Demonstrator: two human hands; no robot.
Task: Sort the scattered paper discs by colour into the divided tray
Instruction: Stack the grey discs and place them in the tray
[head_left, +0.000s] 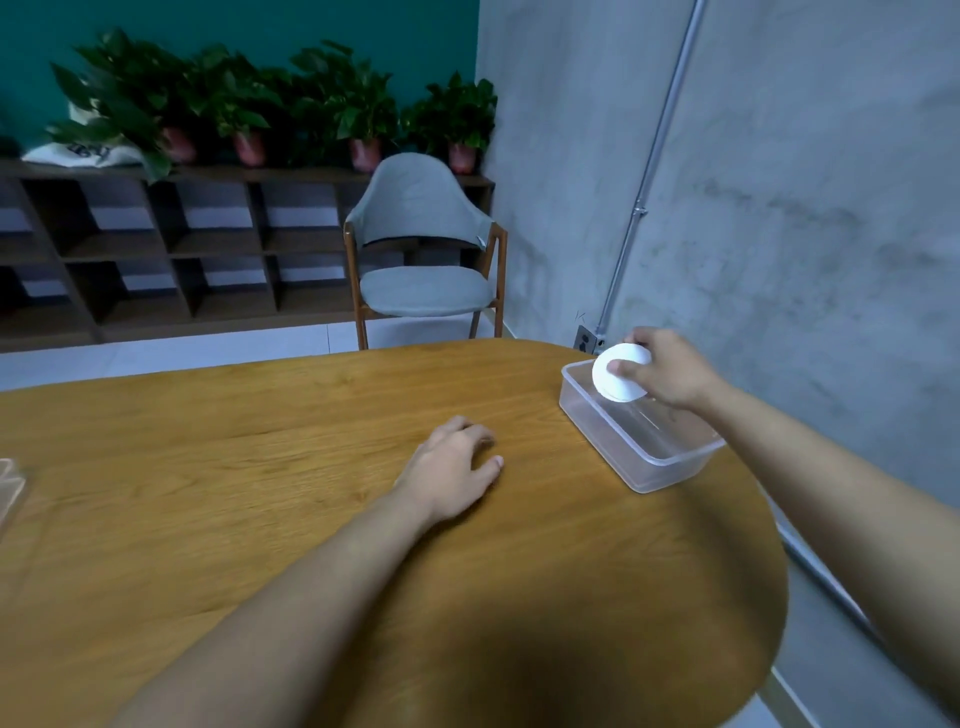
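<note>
A clear plastic tray (670, 462) stands near the right edge of the wooden table (260, 467). My right hand (670, 371) holds a white paper disc (613, 382) above the tray's far end, thumb on the disc's face and fingers curled over its top. The disc is tilted on edge, its lower rim inside the tray opening. My left hand (452, 470) rests on the table top to the left of the tray, fingers loosely bent, holding nothing. The tray looks transparent and I cannot make out dividers or other discs in it.
A grey upholstered chair (426, 249) stands beyond the table's far edge. Dark shelves with potted plants (249, 119) line the back wall. A concrete wall with a conduit (644, 208) rises close behind the tray. A clear object (8, 488) shows at the table's left edge.
</note>
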